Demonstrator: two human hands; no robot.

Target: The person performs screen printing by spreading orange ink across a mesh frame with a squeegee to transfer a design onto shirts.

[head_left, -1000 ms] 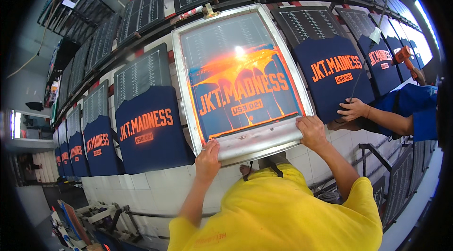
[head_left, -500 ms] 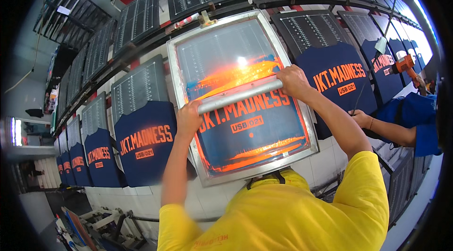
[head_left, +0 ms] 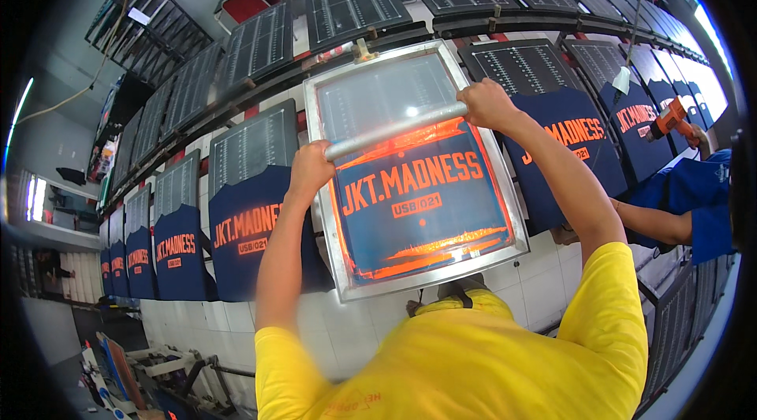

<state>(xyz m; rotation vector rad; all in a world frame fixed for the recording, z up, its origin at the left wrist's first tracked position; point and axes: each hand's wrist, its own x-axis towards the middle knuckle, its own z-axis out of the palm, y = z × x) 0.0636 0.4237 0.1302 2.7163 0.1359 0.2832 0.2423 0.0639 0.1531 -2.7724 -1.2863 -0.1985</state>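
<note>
A squeegee (head_left: pixel 398 130) with a silvery bar lies crosswise on a metal-framed printing screen (head_left: pixel 516 223). My left hand (head_left: pixel 312 168) is closed round its left end, and my right hand (head_left: pixel 486 104) grips the right end, a little farther from me. Orange ink (head_left: pixel 414 141) is banked along the bar's near side. More orange ink (head_left: pixel 426 250) streaks the near part of the mesh. Between them, orange lettering on dark blue shows through the screen. Under the frame the cloth itself is mostly hidden.
Dark blue printed garments (head_left: pixel 177 258) lie on boards in a row to both sides. Marked black boards (head_left: pixel 356 6) line the far row. On the right, a person in blue (head_left: pixel 686 191) holds an orange heat gun (head_left: pixel 670 116). A cord with a pale end (head_left: pixel 621 79) hangs nearby.
Both hands have pushed the squeegee away from me, up the screen. The lettering is now fully uncovered and the wide ink patch beyond the bar is gone. My view has shifted slightly.
</note>
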